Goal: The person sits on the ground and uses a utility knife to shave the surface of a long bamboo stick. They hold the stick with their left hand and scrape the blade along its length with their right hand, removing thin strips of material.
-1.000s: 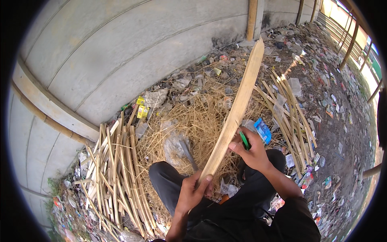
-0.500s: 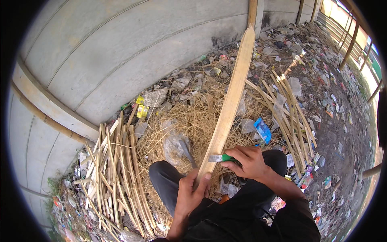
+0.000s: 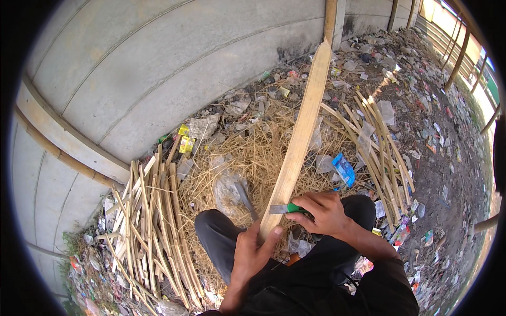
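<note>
My left hand (image 3: 256, 250) grips the near end of a long, pale bamboo slat (image 3: 301, 139), thumb on top. The slat slants up and away from me toward the wall, its far tip ragged and pointed. In my right hand (image 3: 324, 213) is a knife (image 3: 293, 208) with a green handle. Its flat metal blade lies across the slat just above my left hand. Behind my left hand, over the shavings, a dark curved blade (image 3: 245, 199) shows beside a clear plastic bag (image 3: 225, 189); its handle end is hidden.
Thin bamboo strips (image 3: 153, 231) are piled at the left, with another bundle (image 3: 387, 158) at the right. Curly shavings (image 3: 263, 137) cover the ground before my knees. A concrete wall (image 3: 174, 68) stands behind. Litter and a blue packet (image 3: 343, 170) lie around.
The knife and my right hand have shifted slightly toward me along the slat. The slat's far tip has dropped a little, while my left hand keeps its hold.
</note>
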`<action>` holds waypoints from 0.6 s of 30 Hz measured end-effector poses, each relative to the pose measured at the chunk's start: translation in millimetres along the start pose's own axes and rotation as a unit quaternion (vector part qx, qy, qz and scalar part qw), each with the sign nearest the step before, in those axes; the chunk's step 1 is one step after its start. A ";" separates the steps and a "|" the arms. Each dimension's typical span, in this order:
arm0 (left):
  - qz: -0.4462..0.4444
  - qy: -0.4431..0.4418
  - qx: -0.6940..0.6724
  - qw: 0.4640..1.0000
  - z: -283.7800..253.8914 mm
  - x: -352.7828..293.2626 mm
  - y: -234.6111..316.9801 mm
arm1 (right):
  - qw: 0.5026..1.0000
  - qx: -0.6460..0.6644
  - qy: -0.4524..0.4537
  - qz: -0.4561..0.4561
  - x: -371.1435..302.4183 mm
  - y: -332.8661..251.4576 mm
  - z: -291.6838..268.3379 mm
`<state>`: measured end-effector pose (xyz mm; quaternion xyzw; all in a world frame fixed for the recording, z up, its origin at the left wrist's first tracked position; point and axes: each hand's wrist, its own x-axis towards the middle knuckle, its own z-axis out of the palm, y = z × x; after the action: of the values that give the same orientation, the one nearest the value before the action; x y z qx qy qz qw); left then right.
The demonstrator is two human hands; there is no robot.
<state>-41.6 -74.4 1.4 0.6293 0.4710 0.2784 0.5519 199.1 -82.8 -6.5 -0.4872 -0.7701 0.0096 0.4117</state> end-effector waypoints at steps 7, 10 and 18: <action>0.038 0.023 0.030 0.999 3.2 3.5 2.2 | 1.000 -0.010 -0.006 0.003 -3.1 -1.9 4.8; 0.011 0.025 0.042 0.999 1.5 2.7 2.2 | 1.000 -0.012 0.005 0.011 -1.8 -2.9 5.2; -0.014 0.010 0.002 1.000 -0.5 -1.3 3.3 | 1.000 -0.014 0.015 0.017 1.9 -4.6 -0.7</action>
<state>-41.6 -75.2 4.8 0.6215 0.4855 0.2759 0.5495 195.8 -84.0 -2.9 -0.5057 -0.7555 -0.0018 0.4165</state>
